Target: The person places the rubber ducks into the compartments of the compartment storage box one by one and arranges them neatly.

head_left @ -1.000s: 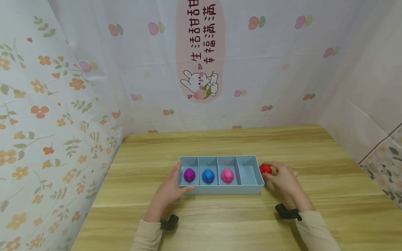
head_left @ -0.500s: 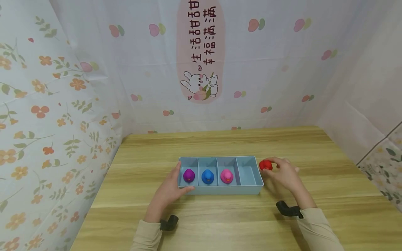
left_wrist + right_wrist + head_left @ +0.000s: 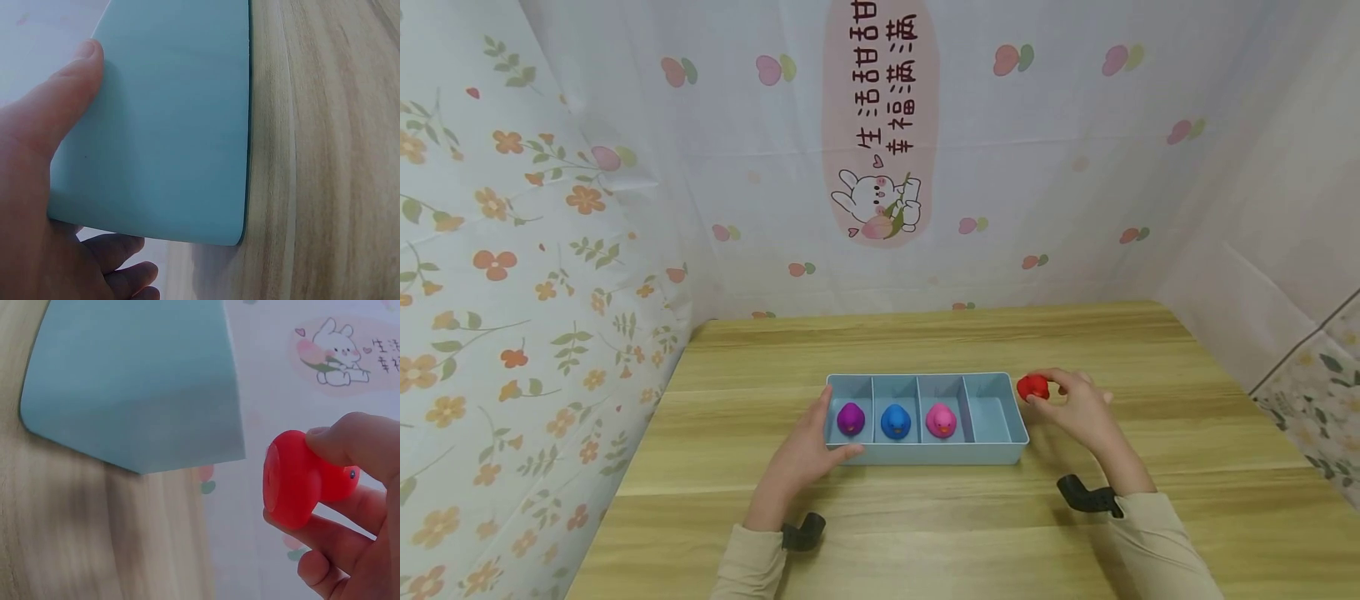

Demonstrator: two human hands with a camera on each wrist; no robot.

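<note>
A light-blue plastic box [image 3: 940, 454] with a row of compartments lies lengthwise on the table. Purple [image 3: 851, 419], blue [image 3: 896, 422] and pink [image 3: 941, 421] rubber ducks sit in its compartments from the left; the rightmost compartment is bare. My left hand [image 3: 801, 450] grips the box's left end, thumb along the front wall [image 3: 169, 125] and fingers around the end. Just beyond the box's right end, my right hand [image 3: 1078, 412] pinches a red rubber duck [image 3: 290, 481] between thumb and fingers. In the right wrist view the duck is tipped sideways, level with the box's rim.
The wood-grain table [image 3: 925, 533] spreads around the box on all sides. Behind it hangs a printed cloth [image 3: 880, 275], with a floral cloth [image 3: 550, 333] at the left. Each wrist carries a black camera mount [image 3: 803, 532].
My right hand has raised the red duck a little from beside the box's right end, up to about rim height. The left hand and the box stay where they were.
</note>
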